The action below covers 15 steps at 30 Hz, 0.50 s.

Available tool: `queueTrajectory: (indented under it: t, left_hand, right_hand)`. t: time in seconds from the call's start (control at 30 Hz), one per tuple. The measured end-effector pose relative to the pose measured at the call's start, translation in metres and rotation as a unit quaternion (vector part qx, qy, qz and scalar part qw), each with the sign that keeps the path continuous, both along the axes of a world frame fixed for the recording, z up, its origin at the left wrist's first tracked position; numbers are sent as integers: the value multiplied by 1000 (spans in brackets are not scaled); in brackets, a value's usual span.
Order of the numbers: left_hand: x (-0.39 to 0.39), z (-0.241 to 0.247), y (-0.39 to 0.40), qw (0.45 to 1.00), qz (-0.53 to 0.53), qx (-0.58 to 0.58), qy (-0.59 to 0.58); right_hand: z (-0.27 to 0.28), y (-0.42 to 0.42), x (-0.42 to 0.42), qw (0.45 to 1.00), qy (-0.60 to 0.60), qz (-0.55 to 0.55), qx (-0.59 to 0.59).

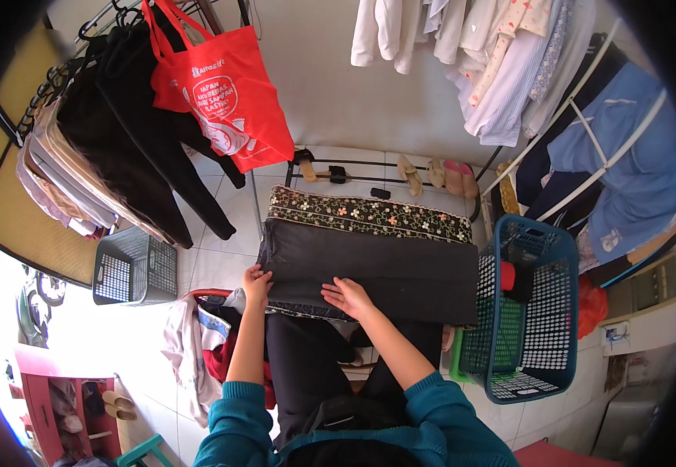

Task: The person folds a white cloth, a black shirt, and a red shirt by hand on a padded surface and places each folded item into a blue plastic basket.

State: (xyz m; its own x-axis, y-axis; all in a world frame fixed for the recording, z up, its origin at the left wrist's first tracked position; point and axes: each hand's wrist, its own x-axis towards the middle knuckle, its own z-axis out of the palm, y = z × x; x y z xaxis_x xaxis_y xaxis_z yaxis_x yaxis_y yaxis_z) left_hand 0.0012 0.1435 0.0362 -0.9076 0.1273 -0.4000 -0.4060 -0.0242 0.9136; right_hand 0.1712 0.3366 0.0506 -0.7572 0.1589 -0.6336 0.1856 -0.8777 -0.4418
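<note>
Dark trousers, folded lengthwise, lie across a board covered in black floral fabric in front of me. My left hand is at the left end of the trousers, fingers partly curled at their edge; whether it pinches the cloth I cannot tell. My right hand rests over the lower middle of the trousers, palm turned partly up and fingers apart, holding nothing.
A blue plastic basket stands right of the board, a grey basket at the left. Clothes are heaped at lower left. A red bag and dark garments hang at upper left. Shoes sit on a low rack beyond.
</note>
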Motion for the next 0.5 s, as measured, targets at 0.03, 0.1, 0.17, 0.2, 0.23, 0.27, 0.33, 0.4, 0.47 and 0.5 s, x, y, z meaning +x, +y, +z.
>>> queueTrajectory:
  t: [0.03, 0.1, 0.17, 0.2, 0.23, 0.27, 0.33, 0.4, 0.47, 0.5]
  left_hand:
    - [4, -2, -2, 1000, 2, -6, 20]
    - [5, -5, -2, 984, -2, -117, 137]
    - [1, -3, -7, 892, -7, -320, 320]
    - [11, 20, 10, 846, -24, -385, 369]
    - [13, 34, 24, 833, -56, -378, 401]
    - [13, 44, 39, 818, -90, -370, 432]
    - [13, 48, 63, 778, -155, -375, 480]
    - [7, 33, 79, 725, -221, -446, 476]
    - [-7, 15, 83, 667, -262, -508, 478]
    - [-11, 8, 83, 664, -266, -526, 460]
  right_hand:
    - [1, 0, 2, 1000, 7, 9, 14]
    - [6, 2, 13, 999, 18, 22, 42]
    - [34, 2, 23, 962, -56, 138, 228]
    - [43, 15, 29, 923, -100, 183, 323]
    - [40, 24, 31, 861, -84, 151, 479]
    - [30, 33, 31, 773, -68, 117, 619]
    - [29, 47, 22, 655, -64, 72, 750]
    - [27, 70, 13, 573, -89, 25, 815]
    - [16, 98, 19, 510, -152, 40, 846]
    - [7, 119, 30, 492, -207, 78, 842]
